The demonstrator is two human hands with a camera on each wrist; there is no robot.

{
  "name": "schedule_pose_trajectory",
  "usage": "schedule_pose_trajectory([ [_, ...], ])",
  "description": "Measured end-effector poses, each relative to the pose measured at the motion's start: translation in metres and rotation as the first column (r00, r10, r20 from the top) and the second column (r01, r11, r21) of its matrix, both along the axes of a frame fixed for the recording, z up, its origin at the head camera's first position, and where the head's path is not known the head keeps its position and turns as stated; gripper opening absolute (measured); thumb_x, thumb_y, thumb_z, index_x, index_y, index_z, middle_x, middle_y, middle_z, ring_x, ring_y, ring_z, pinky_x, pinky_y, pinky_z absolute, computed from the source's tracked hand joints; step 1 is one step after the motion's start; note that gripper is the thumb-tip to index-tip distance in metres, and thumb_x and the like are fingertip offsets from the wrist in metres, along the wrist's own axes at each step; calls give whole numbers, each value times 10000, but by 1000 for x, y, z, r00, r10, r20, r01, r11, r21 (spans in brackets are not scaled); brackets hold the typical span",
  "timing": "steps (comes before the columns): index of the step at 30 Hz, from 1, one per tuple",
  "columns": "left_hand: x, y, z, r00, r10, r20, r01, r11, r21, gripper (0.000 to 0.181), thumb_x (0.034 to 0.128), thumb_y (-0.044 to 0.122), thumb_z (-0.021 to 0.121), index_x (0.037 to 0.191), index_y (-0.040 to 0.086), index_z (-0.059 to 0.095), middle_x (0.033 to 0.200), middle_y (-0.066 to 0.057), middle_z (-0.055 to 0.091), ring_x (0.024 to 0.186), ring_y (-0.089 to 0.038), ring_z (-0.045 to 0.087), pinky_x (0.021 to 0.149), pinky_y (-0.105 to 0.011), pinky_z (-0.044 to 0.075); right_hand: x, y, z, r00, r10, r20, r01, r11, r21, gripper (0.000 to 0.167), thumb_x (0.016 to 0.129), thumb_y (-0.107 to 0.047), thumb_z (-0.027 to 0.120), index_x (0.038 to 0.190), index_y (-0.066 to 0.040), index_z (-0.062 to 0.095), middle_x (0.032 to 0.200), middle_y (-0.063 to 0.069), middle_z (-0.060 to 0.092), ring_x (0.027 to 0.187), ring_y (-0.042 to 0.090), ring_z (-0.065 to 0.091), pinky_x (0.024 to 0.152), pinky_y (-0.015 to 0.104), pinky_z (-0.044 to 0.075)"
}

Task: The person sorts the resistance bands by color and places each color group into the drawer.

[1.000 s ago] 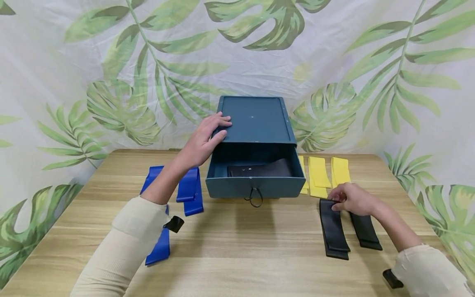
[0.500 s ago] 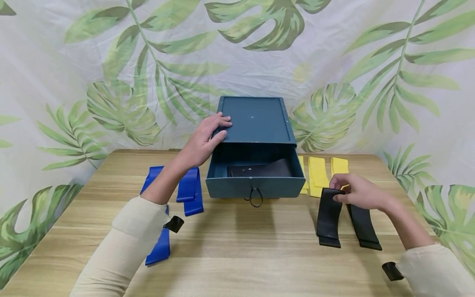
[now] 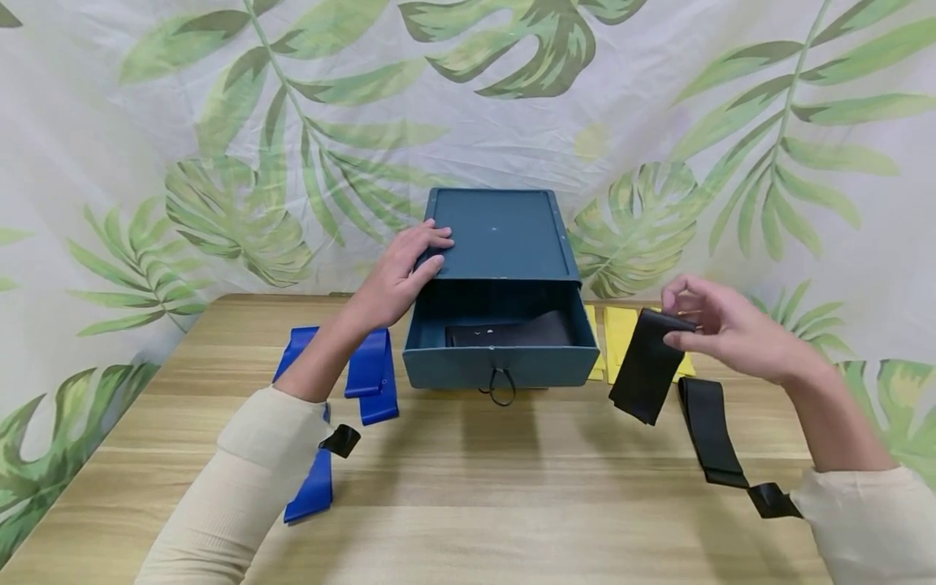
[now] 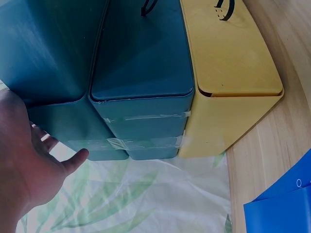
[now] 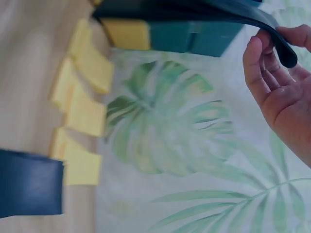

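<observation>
A blue-green drawer box [image 3: 497,231] stands at the back of the table with its top drawer [image 3: 453,367] pulled out. In that drawer lies a folded black band [image 3: 522,332]. My left hand [image 3: 395,280] rests on the box's top left edge, fingers fairly straight. To the right, my right hand [image 3: 731,333] pinches another folded black band [image 3: 647,370] by its upper fold, between thumb and fingers. This band hangs above the table, tilted, its lower end toward the drawer; the right wrist view shows its looped fold [image 5: 284,48] in the fingers. A third black band [image 3: 711,431] lies below that hand.
Folded blue bands [image 3: 380,374] lie on the table [image 3: 468,520] left of the box. Yellow bands [image 3: 620,329] lie right of it, partly covered by the held band. Under the top drawer are another blue-green drawer [image 4: 143,58] and a yellow one [image 4: 233,53].
My right hand has lifted the black band off the table, raising it up and slightly back, so it now hangs in the air. The left hand stays on the box.
</observation>
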State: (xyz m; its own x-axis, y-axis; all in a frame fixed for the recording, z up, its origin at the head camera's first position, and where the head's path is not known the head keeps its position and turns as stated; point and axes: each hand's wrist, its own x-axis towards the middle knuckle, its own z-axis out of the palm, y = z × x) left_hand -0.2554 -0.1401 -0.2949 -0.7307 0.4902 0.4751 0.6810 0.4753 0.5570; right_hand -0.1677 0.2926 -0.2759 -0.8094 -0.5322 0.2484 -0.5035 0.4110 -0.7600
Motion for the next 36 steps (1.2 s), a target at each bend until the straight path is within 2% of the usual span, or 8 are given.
schedule_pose_trajectory([
  [3, 0, 1, 1, 1000, -2, -6, 2, 1000, -12, 390, 1089, 185, 458, 1399, -21, 576, 1586, -174, 455, 1575, -307, 201, 1267, -521, 126, 1, -1, 13, 997, 65, -29, -69, 985, -156, 328, 902, 259, 554, 1090, -1, 483, 1033, 50, 490, 791, 131, 559, 630, 255, 452],
  [8, 0, 2, 2, 1000, -6, -2, 6, 1000, -7, 392, 1089, 187, 456, 1399, -22, 574, 1589, -173, 451, 1577, -302, 196, 1268, -519, 124, 3, -6, 35, 989, 144, -45, -150, 912, -381, 319, 907, 309, 439, 1072, 47, 512, 1010, 89, 526, 687, 174, 564, 586, 270, 481],
  [12, 0, 1, 1, 1000, -3, 0, 3, 1000, -9, 388, 1090, 184, 455, 1397, -21, 574, 1589, -173, 450, 1577, -298, 194, 1268, -519, 123, 5, -11, 51, 991, 125, -52, -134, 862, -489, 273, 927, 296, 409, 1088, 135, 558, 994, 166, 589, 646, 247, 642, 603, 310, 568],
  [15, 0, 1, 1, 1000, 3, 3, -3, 1000, -13, 388, 1090, 185, 456, 1396, -21, 576, 1590, -171, 450, 1577, -298, 196, 1267, -520, 123, 6, -17, 60, 998, 49, -40, -63, 825, -562, 262, 922, 293, 431, 1079, 178, 605, 1034, 211, 591, 617, 271, 649, 603, 318, 581],
  [19, 1, 1, 0, 1000, 7, 7, -7, 1000, -14, 390, 1090, 187, 454, 1399, -19, 575, 1591, -169, 450, 1577, -296, 194, 1267, -522, 122, 6, -25, 72, 999, -44, -26, 17, 775, -632, 212, 901, 289, 489, 1062, 237, 616, 1069, 258, 609, 602, 304, 661, 605, 330, 594],
  [21, 1, 0, 0, 1000, 8, 8, -8, 1000, -14, 389, 1091, 188, 454, 1399, -17, 575, 1591, -168, 451, 1577, -296, 194, 1267, -523, 122, 5, -27, 76, 999, -24, -41, -9, 749, -663, 210, 907, 282, 493, 1082, 264, 607, 1076, 274, 632, 663, 320, 678, 618, 347, 602],
  [29, 1, 0, -1, 1000, 2, -2, -2, 1000, -5, 383, 1087, 179, 458, 1388, -24, 580, 1583, -178, 457, 1575, -302, 201, 1266, -528, 127, 0, -38, 86, 968, 237, -80, -212, 604, -768, 314, 1009, 208, 347, 1188, 281, 594, 1122, 300, 615, 907, 341, 679, 722, 424, 628],
  [36, 1, -1, 0, 1000, 6, 2, -6, 1000, -4, 387, 1089, 186, 455, 1395, -17, 578, 1589, -172, 452, 1577, -301, 193, 1265, -533, 123, -2, -57, 91, 953, 279, -117, -264, 576, -774, 318, 982, 233, 368, 1211, 279, 583, 1160, 323, 622, 953, 359, 642, 730, 451, 631],
])
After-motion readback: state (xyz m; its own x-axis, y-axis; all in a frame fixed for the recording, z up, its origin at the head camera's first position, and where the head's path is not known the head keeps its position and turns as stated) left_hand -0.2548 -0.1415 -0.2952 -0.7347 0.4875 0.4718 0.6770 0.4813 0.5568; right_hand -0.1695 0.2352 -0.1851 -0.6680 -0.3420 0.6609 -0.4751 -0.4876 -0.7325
